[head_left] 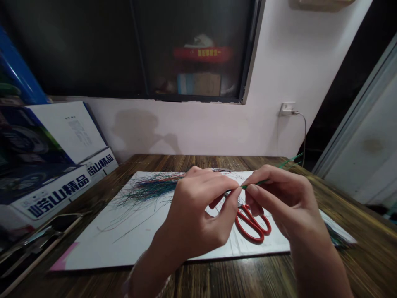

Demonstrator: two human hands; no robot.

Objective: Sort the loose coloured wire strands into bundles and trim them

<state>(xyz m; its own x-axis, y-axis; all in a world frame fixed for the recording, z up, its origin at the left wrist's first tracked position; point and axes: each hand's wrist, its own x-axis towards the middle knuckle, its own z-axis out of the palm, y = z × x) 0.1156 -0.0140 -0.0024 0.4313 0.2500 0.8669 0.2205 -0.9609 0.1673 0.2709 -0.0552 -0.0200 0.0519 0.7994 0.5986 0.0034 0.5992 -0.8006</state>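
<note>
My right hand [285, 203] pinches thin green strands [279, 170] between thumb and fingers, and their ends stick out to the upper right. My left hand [198, 211] meets it at the fingertips, close to a small silvery bit [228, 193]. What the left fingers grip is mostly hidden. Red-handled scissors [252, 223] lie on a white board [124, 244] just below my hands. Left of my hands, a tangled heap of fine multicoloured strands [149, 188] spreads over the board.
The board rests on a dark wooden table [356, 265]. Printed boxes [52, 194] are stacked at the left, beside metal tools [34, 248] at the near left corner. A wall socket [287, 109] with a cable is behind the table, and a door [362, 132] stands at the right.
</note>
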